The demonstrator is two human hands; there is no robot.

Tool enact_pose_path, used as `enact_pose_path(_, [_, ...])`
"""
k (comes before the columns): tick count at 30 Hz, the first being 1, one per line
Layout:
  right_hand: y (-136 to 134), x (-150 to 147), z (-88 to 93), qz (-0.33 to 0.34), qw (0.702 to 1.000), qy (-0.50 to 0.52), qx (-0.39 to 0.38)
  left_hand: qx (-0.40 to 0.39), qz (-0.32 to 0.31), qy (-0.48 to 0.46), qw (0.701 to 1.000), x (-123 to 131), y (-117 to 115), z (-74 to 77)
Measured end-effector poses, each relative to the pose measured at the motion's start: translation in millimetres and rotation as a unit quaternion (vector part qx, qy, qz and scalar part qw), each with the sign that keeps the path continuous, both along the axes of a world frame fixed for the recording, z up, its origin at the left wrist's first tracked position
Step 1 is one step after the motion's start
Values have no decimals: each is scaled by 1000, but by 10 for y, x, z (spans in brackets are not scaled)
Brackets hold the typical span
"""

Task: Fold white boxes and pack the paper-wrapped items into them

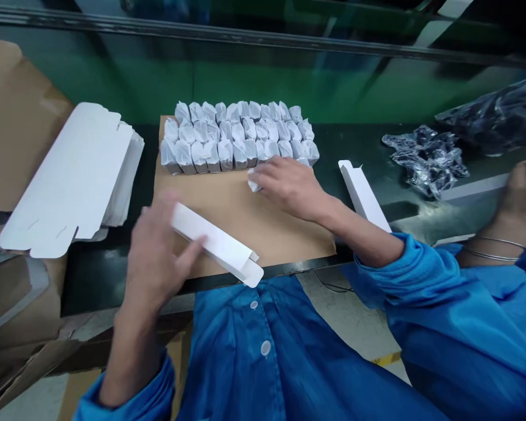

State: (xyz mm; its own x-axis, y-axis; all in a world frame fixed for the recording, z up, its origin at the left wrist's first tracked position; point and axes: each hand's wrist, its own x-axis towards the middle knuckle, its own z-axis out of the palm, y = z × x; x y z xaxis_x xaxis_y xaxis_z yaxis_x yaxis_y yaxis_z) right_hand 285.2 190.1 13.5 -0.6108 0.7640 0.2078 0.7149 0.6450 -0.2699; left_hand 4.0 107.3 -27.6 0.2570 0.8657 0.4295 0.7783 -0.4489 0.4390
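A narrow white carton with open end flaps slants over the brown cardboard sheet, held between the thumb and fingers of my left hand, which is blurred. My right hand is at the front row of white paper-wrapped pieces, which stand upright in three rows on the cardboard. Its fingers are closed round a small white paper-wrapped piece, mostly hidden by the hand.
Flat white carton blanks are stacked at the left, beside large brown cardboard. Another white carton lies right of the sheet. Crumpled clear plastic sits farther right. A co-worker's hand shows at the right edge.
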Motion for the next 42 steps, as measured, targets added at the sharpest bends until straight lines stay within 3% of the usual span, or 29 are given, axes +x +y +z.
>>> enact_pose_path(2, [-171,26,-22,-68,991,104,-46,-36,-164,99,981,12,-59,48])
enact_pose_path(4, [-358,83,-103,-150,968,171,-110,-55,-247,155,955,43,-46,51])
enact_pose_path(6, [-528,171,-196,-228,960,107,-121,-49,-249,181,950,75,7,28])
enact_pose_path(8, [-658,283,-242,-275,957,-18,-90,-30,-198,208,957,108,58,7])
enact_pose_path(11, [-737,440,-193,-194,974,-89,-78,-16,-124,243,962,182,93,0])
enact_pose_path(13, [-719,501,-138,-96,988,-78,-96,-27,-139,234,962,250,94,4])
enact_pose_path(15, [-675,521,-121,-58,989,-77,-113,-45,-186,209,959,313,88,6])
enact_pose_path(21, [-650,481,-301,-93,992,-32,-80,-99,-249,185,946,335,54,8])
enact_pose_path(26, [-822,372,-330,-139,981,100,-93,-87,-276,182,940,311,32,6])
enact_pose_path(30, [-965,207,-301,-74,966,182,-167,-62,-290,158,942,327,30,20])
enact_pose_path(33, [-979,51,-364,-7,973,175,-153,-53,-306,152,938,333,39,30])
enact_pose_path(36, [-986,-151,-477,-32,975,181,-124,-48,-299,164,939,325,45,15])
enact_pose_path(39, [-1065,-344,-567,-104,939,289,-154,-35,-274,164,947,313,23,-20])
enact_pose_path(42, [-1174,-472,-587,-156,841,446,-264,-21,-260,145,954,303,-23,-58])
